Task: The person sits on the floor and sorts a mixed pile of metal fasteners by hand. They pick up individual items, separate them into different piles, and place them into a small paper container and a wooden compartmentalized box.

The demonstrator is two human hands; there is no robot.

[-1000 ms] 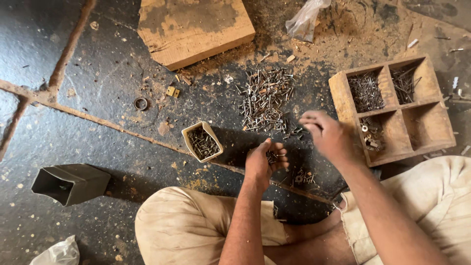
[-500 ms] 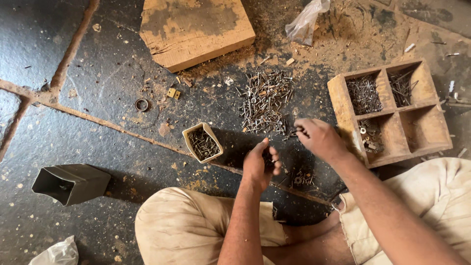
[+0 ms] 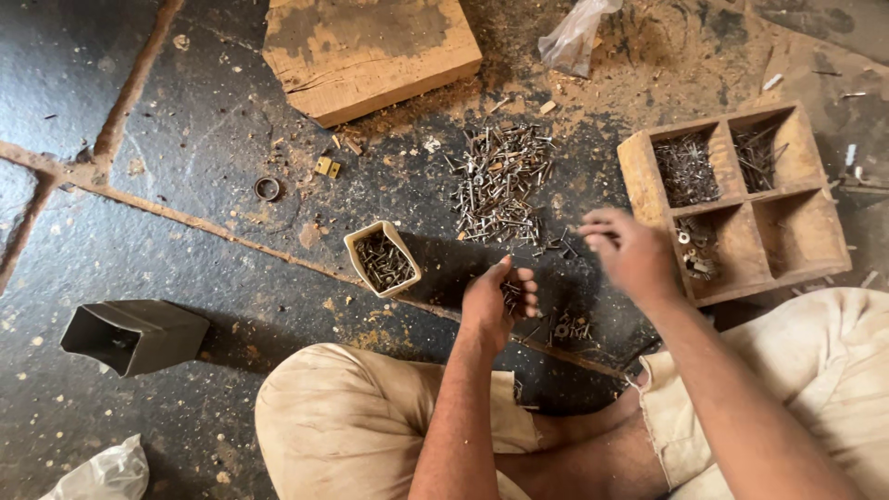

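Observation:
I sit cross-legged on a dark stone floor. My left hand [image 3: 498,298] is cupped palm up and holds a small bunch of nails. My right hand [image 3: 630,250] hovers beside the loose pile of nails and screws [image 3: 500,182], its fingertips pinched together; whether a nail is between them is too blurred to tell. A small cream cup [image 3: 381,259] full of nails stands left of my left hand. The wooden tray [image 3: 639,167] with four compartments lies at the right, with nails in the two far ones and mixed bits in the near left one.
A thick wooden block [image 3: 370,51] lies at the top. Clear plastic bag [image 3: 574,37] beyond the pile. A metal ring [image 3: 268,188] and small brass bits [image 3: 326,167] lie on the floor. A dark rectangular metal tube [image 3: 130,335] sits at left. Sawdust is scattered around.
My right hand went from near the tray to the pile's edge and has drawn back a little to the right. My left hand stayed cupped in place.

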